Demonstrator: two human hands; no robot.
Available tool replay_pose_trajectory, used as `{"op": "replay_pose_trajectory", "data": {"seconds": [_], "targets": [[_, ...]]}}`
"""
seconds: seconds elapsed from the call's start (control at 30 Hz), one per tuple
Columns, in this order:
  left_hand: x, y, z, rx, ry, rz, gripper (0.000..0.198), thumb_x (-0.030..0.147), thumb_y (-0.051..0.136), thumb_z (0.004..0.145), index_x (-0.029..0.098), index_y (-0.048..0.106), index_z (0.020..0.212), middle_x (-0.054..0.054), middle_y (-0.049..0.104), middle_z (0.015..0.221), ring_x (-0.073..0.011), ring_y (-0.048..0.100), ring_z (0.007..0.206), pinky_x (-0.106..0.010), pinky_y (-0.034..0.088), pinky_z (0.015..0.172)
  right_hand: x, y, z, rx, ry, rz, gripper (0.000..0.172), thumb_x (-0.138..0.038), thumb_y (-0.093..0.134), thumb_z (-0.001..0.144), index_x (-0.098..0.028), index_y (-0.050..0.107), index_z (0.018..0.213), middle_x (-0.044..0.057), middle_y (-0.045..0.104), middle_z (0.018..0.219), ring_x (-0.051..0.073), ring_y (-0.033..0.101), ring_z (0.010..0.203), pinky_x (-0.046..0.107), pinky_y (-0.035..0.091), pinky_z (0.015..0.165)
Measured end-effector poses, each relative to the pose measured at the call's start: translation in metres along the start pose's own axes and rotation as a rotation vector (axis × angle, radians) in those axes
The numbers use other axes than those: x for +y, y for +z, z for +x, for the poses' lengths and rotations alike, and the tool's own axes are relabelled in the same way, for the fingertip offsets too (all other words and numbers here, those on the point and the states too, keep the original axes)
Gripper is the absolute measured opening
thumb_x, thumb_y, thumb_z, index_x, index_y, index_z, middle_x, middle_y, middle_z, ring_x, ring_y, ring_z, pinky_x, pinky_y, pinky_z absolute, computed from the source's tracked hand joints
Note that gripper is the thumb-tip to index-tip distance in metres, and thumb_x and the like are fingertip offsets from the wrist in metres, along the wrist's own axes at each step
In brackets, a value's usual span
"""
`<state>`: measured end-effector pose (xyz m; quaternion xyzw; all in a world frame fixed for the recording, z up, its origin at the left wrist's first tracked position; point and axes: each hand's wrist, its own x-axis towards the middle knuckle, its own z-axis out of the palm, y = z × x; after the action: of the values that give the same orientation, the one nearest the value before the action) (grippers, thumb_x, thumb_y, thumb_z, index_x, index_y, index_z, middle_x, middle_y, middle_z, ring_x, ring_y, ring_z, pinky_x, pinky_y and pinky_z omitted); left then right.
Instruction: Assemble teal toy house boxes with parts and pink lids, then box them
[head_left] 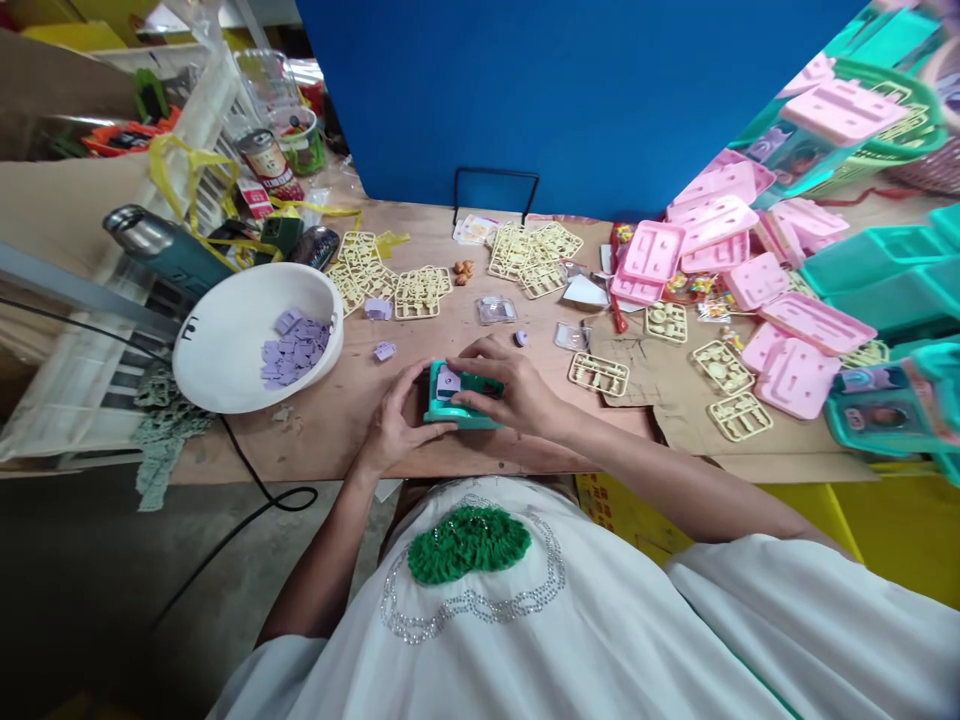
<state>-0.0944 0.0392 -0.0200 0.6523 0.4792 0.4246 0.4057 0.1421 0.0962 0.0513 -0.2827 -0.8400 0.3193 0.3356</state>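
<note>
A small teal plastic toy case (459,396) lies on the wooden table (330,420) right in front of me, with a lilac piece set in its top. My left hand (395,425) grips its left side, fingers curled round the edge. My right hand (506,385) lies over its right half, fingertips pressing on the top beside the lilac piece. A white bowl (225,345) with several lilac pieces (294,348) stands to the left. Two loose lilac pieces (378,309) lie between the bowl and the case.
Cream plastic part frames (420,290) are spread across the middle of the table. Pink trays (720,230) and teal cases (885,410) pile up at the right. A blue panel (562,100) stands behind. A heat gun (169,250), a can and a cable lie at the left.
</note>
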Motion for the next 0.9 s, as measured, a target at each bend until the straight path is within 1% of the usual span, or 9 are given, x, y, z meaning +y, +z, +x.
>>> {"op": "replay_pose_trajectory", "data": {"seconds": [0.37, 0.43, 0.47, 0.57, 0.63, 0.73, 0.8, 0.83, 0.9], "targets": [[0.007, 0.002, 0.003, 0.011, -0.042, -0.081, 0.094, 0.042, 0.094, 0.074, 0.025, 0.050, 0.155, -0.016, 0.056, 0.157, -0.0339, 0.053, 0.148, -0.051, 0.041, 0.127, -0.003, 0.000, 0.004, -0.064, -0.036, -0.104, 0.044, -0.048, 0.055, 0.106, -0.015, 0.076, 0.126, 0.017, 0.065, 0.111, 0.029, 0.062, 0.104, 0.048, 0.056, 0.095], [0.010, 0.004, 0.001, 0.018, -0.052, -0.117, 0.093, 0.043, 0.094, 0.075, 0.025, 0.050, 0.154, -0.017, 0.055, 0.159, -0.0343, 0.054, 0.148, -0.051, 0.043, 0.126, -0.003, 0.001, -0.002, -0.034, -0.047, -0.131, 0.046, -0.049, 0.056, 0.105, -0.015, 0.073, 0.131, 0.018, 0.065, 0.115, 0.030, 0.061, 0.109, 0.050, 0.055, 0.098], [0.011, 0.006, 0.000, 0.026, -0.056, -0.143, 0.092, 0.045, 0.093, 0.076, 0.025, 0.049, 0.154, -0.017, 0.053, 0.160, -0.0343, 0.054, 0.148, -0.051, 0.044, 0.126, -0.003, 0.002, -0.008, 0.011, -0.039, -0.131, 0.048, -0.050, 0.056, 0.105, -0.016, 0.070, 0.136, 0.019, 0.064, 0.120, 0.030, 0.061, 0.113, 0.050, 0.055, 0.100], [0.013, 0.013, -0.008, 0.061, -0.053, -0.197, 0.093, 0.050, 0.092, 0.076, 0.027, 0.047, 0.153, -0.016, 0.050, 0.161, -0.0338, 0.053, 0.148, -0.049, 0.045, 0.125, -0.004, 0.002, -0.029, 0.225, 0.084, -0.112, 0.060, -0.053, 0.062, 0.102, -0.020, 0.057, 0.152, 0.020, 0.059, 0.137, 0.030, 0.059, 0.127, 0.051, 0.053, 0.107], [0.013, 0.020, -0.013, 0.085, -0.034, -0.198, 0.094, 0.053, 0.092, 0.075, 0.028, 0.045, 0.153, -0.016, 0.049, 0.160, -0.0338, 0.053, 0.148, -0.050, 0.045, 0.125, -0.006, 0.003, -0.043, 0.317, 0.218, -0.076, 0.072, -0.057, 0.065, 0.099, -0.024, 0.047, 0.161, 0.019, 0.058, 0.142, 0.030, 0.061, 0.128, 0.051, 0.053, 0.108], [0.014, 0.033, -0.018, 0.130, 0.002, -0.220, 0.097, 0.058, 0.090, 0.076, 0.030, 0.039, 0.154, -0.017, 0.046, 0.161, -0.0336, 0.050, 0.150, -0.050, 0.046, 0.124, -0.007, 0.010, -0.054, 0.274, 0.402, 0.065, 0.090, -0.063, 0.069, 0.094, -0.024, 0.035, 0.168, 0.019, 0.063, 0.143, 0.031, 0.066, 0.121, 0.051, 0.056, 0.103], [0.017, 0.040, -0.020, 0.146, 0.012, -0.249, 0.099, 0.061, 0.087, 0.078, 0.033, 0.033, 0.156, -0.016, 0.044, 0.162, -0.0324, 0.051, 0.149, -0.048, 0.048, 0.121, -0.006, 0.019, -0.055, 0.232, 0.478, 0.148, 0.096, -0.065, 0.072, 0.091, -0.022, 0.034, 0.168, 0.018, 0.066, 0.140, 0.030, 0.068, 0.117, 0.049, 0.058, 0.101], [0.020, 0.043, -0.020, 0.144, 0.011, -0.269, 0.097, 0.062, 0.084, 0.081, 0.033, 0.031, 0.156, -0.016, 0.044, 0.161, -0.0314, 0.052, 0.147, -0.046, 0.050, 0.120, -0.005, 0.023, -0.054, 0.230, 0.500, 0.168, 0.097, -0.064, 0.074, 0.089, -0.021, 0.036, 0.168, 0.017, 0.066, 0.140, 0.031, 0.068, 0.117, 0.048, 0.057, 0.101], [0.025, 0.048, -0.020, 0.144, -0.013, -0.309, 0.081, 0.066, 0.072, 0.090, 0.032, 0.033, 0.154, -0.014, 0.050, 0.155, -0.0288, 0.058, 0.140, -0.041, 0.054, 0.114, -0.004, 0.029, -0.051, 0.253, 0.520, 0.183, 0.098, -0.064, 0.075, 0.087, -0.019, 0.039, 0.166, 0.017, 0.065, 0.143, 0.031, 0.067, 0.121, 0.047, 0.056, 0.105]]}}
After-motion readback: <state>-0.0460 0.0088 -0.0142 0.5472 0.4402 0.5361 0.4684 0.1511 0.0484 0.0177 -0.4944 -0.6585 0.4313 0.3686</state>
